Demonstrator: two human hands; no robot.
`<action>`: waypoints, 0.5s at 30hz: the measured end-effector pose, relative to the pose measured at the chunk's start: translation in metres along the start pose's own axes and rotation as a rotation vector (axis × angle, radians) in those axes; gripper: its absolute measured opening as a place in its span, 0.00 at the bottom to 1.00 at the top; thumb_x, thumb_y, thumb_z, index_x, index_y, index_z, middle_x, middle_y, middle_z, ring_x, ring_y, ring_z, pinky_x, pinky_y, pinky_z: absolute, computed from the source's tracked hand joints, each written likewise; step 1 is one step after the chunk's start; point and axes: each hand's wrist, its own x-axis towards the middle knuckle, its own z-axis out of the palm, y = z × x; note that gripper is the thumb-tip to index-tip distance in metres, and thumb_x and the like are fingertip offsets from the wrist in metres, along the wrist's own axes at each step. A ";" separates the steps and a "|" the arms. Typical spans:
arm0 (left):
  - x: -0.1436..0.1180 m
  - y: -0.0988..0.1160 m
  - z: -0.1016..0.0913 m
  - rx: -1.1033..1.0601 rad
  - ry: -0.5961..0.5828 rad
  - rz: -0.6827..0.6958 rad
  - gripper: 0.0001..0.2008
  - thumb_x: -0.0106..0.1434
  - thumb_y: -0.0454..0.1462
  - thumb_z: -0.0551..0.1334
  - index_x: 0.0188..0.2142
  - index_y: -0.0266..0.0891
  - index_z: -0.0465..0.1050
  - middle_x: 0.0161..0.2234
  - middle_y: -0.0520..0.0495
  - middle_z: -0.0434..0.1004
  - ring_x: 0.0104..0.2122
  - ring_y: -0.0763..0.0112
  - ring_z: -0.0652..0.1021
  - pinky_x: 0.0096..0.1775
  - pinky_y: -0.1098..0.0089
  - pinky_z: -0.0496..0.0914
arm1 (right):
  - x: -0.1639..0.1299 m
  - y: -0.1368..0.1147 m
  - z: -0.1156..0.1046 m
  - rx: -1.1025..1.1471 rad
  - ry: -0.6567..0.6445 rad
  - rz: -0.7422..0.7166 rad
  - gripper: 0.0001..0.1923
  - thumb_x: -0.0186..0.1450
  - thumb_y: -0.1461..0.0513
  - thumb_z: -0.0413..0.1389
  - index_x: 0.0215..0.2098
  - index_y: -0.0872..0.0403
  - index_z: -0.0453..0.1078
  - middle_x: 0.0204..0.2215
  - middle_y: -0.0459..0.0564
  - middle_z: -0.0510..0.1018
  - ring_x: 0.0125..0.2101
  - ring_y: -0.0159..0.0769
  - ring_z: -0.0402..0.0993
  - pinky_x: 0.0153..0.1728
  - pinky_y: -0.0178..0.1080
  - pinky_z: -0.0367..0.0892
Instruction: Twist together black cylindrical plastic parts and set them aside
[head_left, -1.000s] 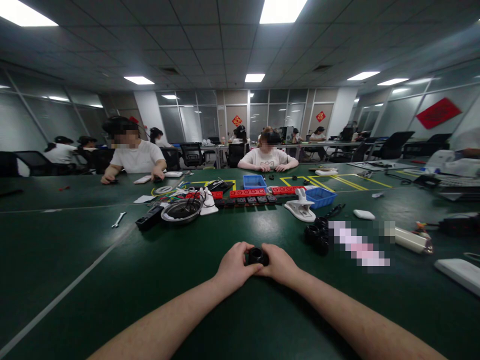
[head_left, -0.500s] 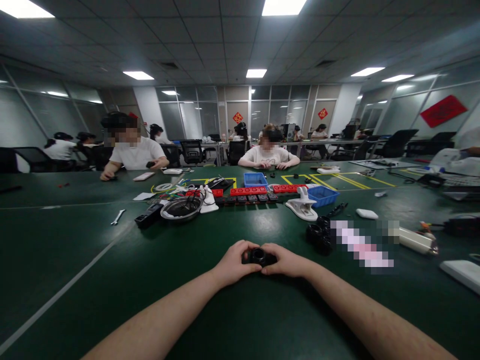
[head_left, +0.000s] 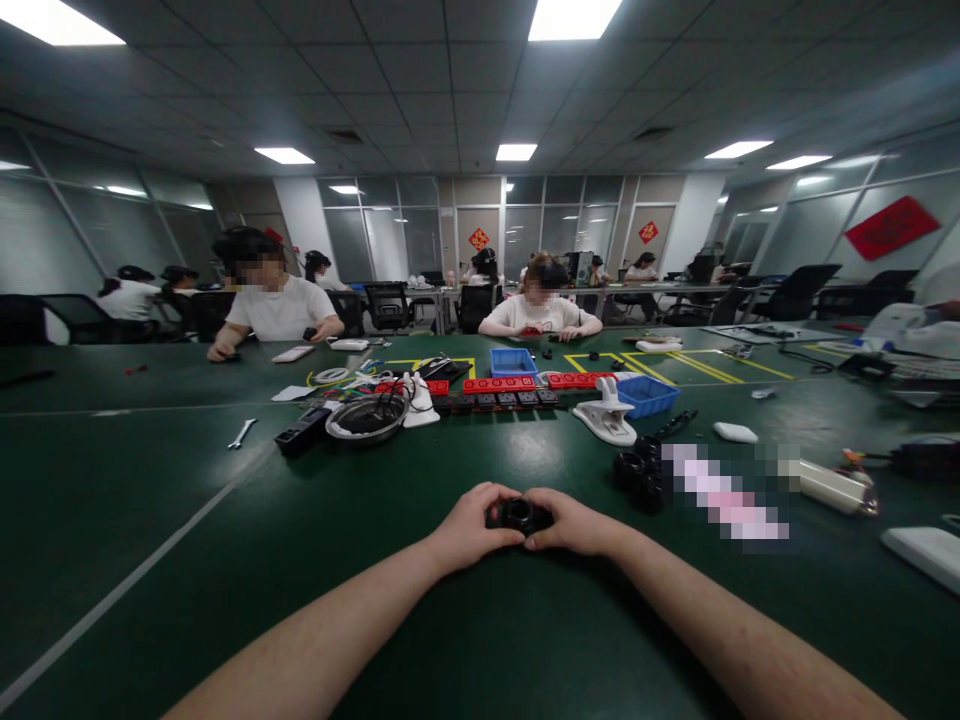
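Black round part [head_left: 520,514], one: over green table [head_left: 525,620], contact with it unclear. Left hand [head_left: 471,522] and right hand [head_left: 576,522]: both clasped on the part, one at each side. Black rings [head_left: 637,474], clustered: right of the hands. Blue tray [head_left: 648,401], one: beyond the rings.

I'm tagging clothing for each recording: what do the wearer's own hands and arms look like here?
The left hand and right hand are bare, without gloves. The left forearm and right forearm show no sleeve, watch, bracelet or cable up to the picture's edge. No ring is visible, though parts of both hands are hidden.
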 end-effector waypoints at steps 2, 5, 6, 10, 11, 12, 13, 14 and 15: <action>0.000 0.002 0.000 0.010 0.010 -0.012 0.19 0.47 0.41 0.64 0.39 0.40 0.67 0.31 0.51 0.64 0.28 0.72 0.66 0.29 0.74 0.60 | 0.001 0.001 0.002 -0.027 0.029 0.035 0.15 0.46 0.61 0.61 0.30 0.57 0.64 0.25 0.41 0.65 0.27 0.30 0.62 0.26 0.30 0.57; -0.002 0.006 0.003 0.038 0.047 -0.061 0.19 0.44 0.41 0.65 0.37 0.39 0.67 0.30 0.52 0.64 0.28 0.72 0.66 0.29 0.73 0.61 | 0.002 0.002 0.007 -0.139 0.098 0.083 0.17 0.43 0.58 0.62 0.27 0.56 0.62 0.24 0.41 0.65 0.26 0.30 0.61 0.23 0.30 0.54; -0.003 0.007 0.004 0.043 0.063 -0.083 0.19 0.43 0.41 0.66 0.36 0.39 0.67 0.30 0.52 0.64 0.28 0.72 0.66 0.29 0.73 0.61 | 0.002 0.001 0.010 -0.188 0.123 0.097 0.18 0.42 0.57 0.62 0.26 0.56 0.61 0.24 0.42 0.65 0.26 0.30 0.61 0.23 0.30 0.53; -0.004 0.010 0.008 0.045 0.137 -0.166 0.18 0.43 0.39 0.66 0.34 0.38 0.65 0.32 0.51 0.64 0.29 0.71 0.67 0.30 0.73 0.62 | 0.003 -0.003 0.022 -0.409 0.258 0.144 0.21 0.43 0.49 0.60 0.26 0.55 0.61 0.24 0.45 0.67 0.25 0.32 0.62 0.23 0.32 0.52; -0.004 0.010 0.009 0.047 0.149 -0.173 0.18 0.43 0.38 0.66 0.34 0.38 0.65 0.32 0.51 0.65 0.30 0.71 0.67 0.30 0.73 0.62 | 0.002 -0.005 0.025 -0.456 0.292 0.152 0.22 0.43 0.48 0.59 0.26 0.55 0.62 0.25 0.46 0.67 0.26 0.33 0.63 0.24 0.32 0.53; -0.004 0.010 0.008 0.051 0.152 -0.170 0.17 0.43 0.38 0.65 0.34 0.38 0.65 0.32 0.51 0.64 0.30 0.71 0.67 0.31 0.73 0.62 | 0.002 -0.007 0.026 -0.488 0.316 0.158 0.23 0.44 0.47 0.58 0.27 0.55 0.62 0.26 0.47 0.68 0.27 0.35 0.63 0.25 0.33 0.54; -0.004 0.010 0.007 0.053 0.146 -0.157 0.17 0.43 0.38 0.65 0.34 0.38 0.65 0.32 0.51 0.64 0.30 0.71 0.67 0.31 0.73 0.62 | 0.001 -0.008 0.027 -0.498 0.326 0.157 0.24 0.44 0.46 0.58 0.29 0.55 0.63 0.27 0.48 0.68 0.28 0.36 0.64 0.27 0.34 0.54; -0.004 0.010 0.006 0.053 0.130 -0.136 0.17 0.43 0.38 0.65 0.34 0.38 0.65 0.32 0.51 0.64 0.30 0.71 0.67 0.31 0.73 0.62 | 0.000 -0.009 0.026 -0.488 0.320 0.144 0.25 0.44 0.46 0.58 0.31 0.55 0.63 0.29 0.49 0.69 0.30 0.37 0.64 0.28 0.35 0.55; -0.003 0.009 0.005 0.054 0.107 -0.111 0.17 0.44 0.38 0.65 0.34 0.38 0.66 0.32 0.51 0.64 0.30 0.71 0.66 0.31 0.73 0.62 | -0.001 -0.010 0.025 -0.462 0.301 0.119 0.27 0.44 0.46 0.58 0.34 0.55 0.63 0.31 0.50 0.69 0.31 0.38 0.65 0.30 0.36 0.56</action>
